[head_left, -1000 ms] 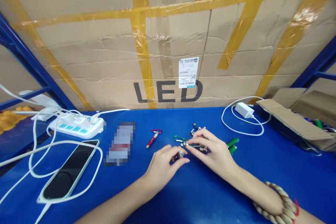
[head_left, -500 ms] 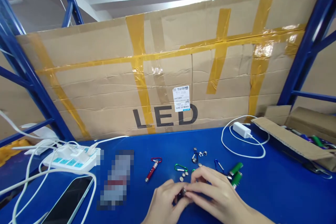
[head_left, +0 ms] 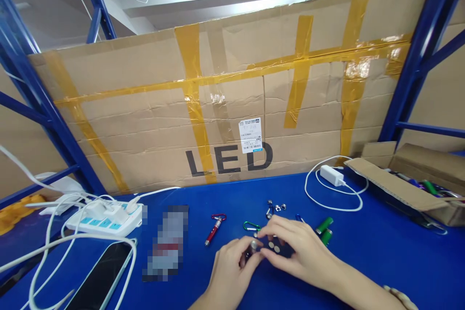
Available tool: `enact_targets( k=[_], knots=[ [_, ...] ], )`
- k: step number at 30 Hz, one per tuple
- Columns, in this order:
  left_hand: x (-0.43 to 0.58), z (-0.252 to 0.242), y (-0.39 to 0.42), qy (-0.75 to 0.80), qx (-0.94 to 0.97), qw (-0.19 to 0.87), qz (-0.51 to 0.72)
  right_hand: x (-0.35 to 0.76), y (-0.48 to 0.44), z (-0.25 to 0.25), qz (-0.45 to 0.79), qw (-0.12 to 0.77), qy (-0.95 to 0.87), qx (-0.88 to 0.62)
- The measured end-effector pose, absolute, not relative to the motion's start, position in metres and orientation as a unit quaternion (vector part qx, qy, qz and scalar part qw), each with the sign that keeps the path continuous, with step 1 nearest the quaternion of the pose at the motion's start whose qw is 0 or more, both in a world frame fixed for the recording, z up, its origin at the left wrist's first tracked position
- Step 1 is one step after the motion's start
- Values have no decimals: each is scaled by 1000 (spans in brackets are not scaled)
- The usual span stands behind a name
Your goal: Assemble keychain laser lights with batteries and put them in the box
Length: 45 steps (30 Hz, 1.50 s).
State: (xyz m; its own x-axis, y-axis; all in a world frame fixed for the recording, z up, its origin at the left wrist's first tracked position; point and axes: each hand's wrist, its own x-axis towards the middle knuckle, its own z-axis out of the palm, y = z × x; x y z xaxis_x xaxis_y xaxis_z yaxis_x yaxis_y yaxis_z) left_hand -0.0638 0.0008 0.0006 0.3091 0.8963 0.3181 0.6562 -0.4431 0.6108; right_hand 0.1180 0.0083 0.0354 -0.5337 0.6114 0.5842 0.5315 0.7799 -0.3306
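My left hand (head_left: pixel 232 264) is closed around a small dark cylinder with a silver end (head_left: pixel 253 245), mostly covered by the fingers. Close beside that end is my right hand (head_left: pixel 298 247), its thumb and index finger apart, and nothing shows clearly between the tips. Two round button cells (head_left: pixel 274 247) show on the table through the gap in the right hand. A green carabiner (head_left: pixel 251 226) lies just beyond the hands. To their left is a red keychain flashlight (head_left: pixel 213 231) with a red carabiner. Two green tubes (head_left: pixel 324 225) lie by the right wrist, partly covered.
Small metal caps (head_left: pixel 280 207) and a dark clip (head_left: pixel 269 211) lie farther back. At right stand a white charger (head_left: pixel 331 175) with its cable and an open cardboard box (head_left: pixel 392 181). At left are a power strip (head_left: pixel 125 225), loose white cables and a phone (head_left: pixel 103 276).
My right hand has drawn slightly away from the held piece and its fingers have spread, uncovering the two button cells. The silver end now shows above my left hand. The view has shifted a little.
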Motion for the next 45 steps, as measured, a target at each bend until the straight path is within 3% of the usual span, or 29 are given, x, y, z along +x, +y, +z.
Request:
enact_targets(
  k=[4, 7, 18, 24, 32, 40, 45],
  knots=[
    [-64, 2, 3, 505, 759, 208, 354, 122, 12, 35, 40, 223, -884, -410],
    [-64, 2, 3, 504, 754, 208, 365, 124, 15, 30, 35, 193, -879, -434],
    [-63, 3, 2, 493, 760, 200, 373, 122, 19, 25, 29, 276, -861, -426],
    [-62, 5, -2, 472, 786, 190, 352, 116, 14, 27, 57, 497, -822, -273],
    [-65, 0, -2, 443, 815, 178, 327, 111, 6, 27, 87, 466, -851, -227],
    [-63, 7, -6, 467, 783, 242, 332, 138, 26, 39, 22, 509, -762, -400],
    [-64, 12, -10, 479, 779, 255, 315, 153, 43, 30, -46, 385, -781, -489]
  ],
)
